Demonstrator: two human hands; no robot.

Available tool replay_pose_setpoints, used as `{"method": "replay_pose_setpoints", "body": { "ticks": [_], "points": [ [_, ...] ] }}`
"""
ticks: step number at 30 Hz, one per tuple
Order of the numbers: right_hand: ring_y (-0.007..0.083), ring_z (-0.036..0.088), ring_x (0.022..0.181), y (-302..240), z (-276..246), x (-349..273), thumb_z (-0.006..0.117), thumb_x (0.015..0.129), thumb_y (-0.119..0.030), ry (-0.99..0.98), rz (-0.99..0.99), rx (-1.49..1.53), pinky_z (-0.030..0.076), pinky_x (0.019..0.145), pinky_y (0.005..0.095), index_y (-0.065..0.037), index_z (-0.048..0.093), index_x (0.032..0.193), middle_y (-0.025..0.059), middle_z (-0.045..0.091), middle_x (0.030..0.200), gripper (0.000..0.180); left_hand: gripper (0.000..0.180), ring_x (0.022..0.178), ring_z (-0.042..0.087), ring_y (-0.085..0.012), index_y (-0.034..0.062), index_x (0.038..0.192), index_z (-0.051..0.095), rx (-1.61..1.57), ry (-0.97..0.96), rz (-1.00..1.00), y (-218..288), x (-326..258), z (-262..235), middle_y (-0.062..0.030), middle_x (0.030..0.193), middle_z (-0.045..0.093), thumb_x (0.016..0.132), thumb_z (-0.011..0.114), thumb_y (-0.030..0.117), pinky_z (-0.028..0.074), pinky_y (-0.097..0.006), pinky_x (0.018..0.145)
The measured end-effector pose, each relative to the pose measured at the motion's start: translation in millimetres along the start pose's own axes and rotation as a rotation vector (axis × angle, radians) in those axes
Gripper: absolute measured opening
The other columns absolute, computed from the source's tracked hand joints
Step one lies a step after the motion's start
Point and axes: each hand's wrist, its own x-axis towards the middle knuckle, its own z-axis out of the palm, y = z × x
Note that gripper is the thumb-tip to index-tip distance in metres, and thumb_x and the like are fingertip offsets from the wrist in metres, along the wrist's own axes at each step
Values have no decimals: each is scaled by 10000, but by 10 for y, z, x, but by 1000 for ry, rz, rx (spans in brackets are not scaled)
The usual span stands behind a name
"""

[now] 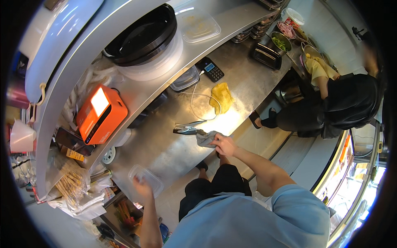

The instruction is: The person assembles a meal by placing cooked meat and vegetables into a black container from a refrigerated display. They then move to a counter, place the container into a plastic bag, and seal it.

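Observation:
My right hand (224, 145) is closed on a grey cloth (205, 140) at the front edge of the steel counter (165, 142). A pair of scissors or tongs with dark handles (188, 129) lies right against the cloth. At the counter's near left corner is a clear plastic lid or shallow container (152, 180). My left hand (143, 187) overlaps its left side, but the fingers are smeared by motion, so their grip cannot be made out. Farther back on the counter lies a crumpled yellow cloth (222, 97).
A black card terminal (211, 69) with a white cable sits behind the yellow cloth. An orange printer-like box (101, 114) and stacked black trays (144, 37) occupy the raised shelf (165, 68). On the right, a person in black clothing (331, 105) stands by bowls of food (280, 42).

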Motion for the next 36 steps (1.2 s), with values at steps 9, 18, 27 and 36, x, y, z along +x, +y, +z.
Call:
{"method": "replay_pose_setpoints", "body": {
  "ticks": [9, 18, 27, 36],
  "points": [
    [308, 621, 819, 331, -464, 900, 576, 770, -122, 92, -7, 75, 537, 666, 424, -153, 657, 1035, 103, 545, 1010, 278, 692, 1415, 252, -414, 137, 1387, 489, 350, -460, 768, 2755, -93, 2101, -212, 1506, 309, 733, 691, 38, 305, -518, 1125],
    [304, 652, 777, 163, -98, 1, 636, 788, -149, 94, 202, 116, 558, 642, 435, -151, 632, 1169, 107, 533, 1036, 380, 520, 1193, 485, -434, 57, 1285, 526, 247, -759, 1017, 3863, -377, 2637, -239, 1336, 457, 778, 642, 52, 447, -467, 991],
    [301, 626, 762, 1892, -1411, -322, 581, 788, -131, 384, 439, 18, 553, 664, 404, -140, 643, 1187, 113, 536, 992, 403, 364, 1106, 582, -306, 54, 1093, 584, 968, -912, 906, 4811, -679, 3859, -182, 1089, 640, 778, 719, 176, 518, -408, 885],
    [314, 618, 787, 2373, -1687, 543, 594, 801, -114, 845, 722, 52, 541, 656, 429, -134, 678, 1148, 111, 540, 933, 358, 182, 1052, 607, -316, 54, 966, 650, 900, -635, 1311, 4688, -677, 3823, -181, 1000, 668, 832, 672, 175, 474, -441, 934]
  ]
}}
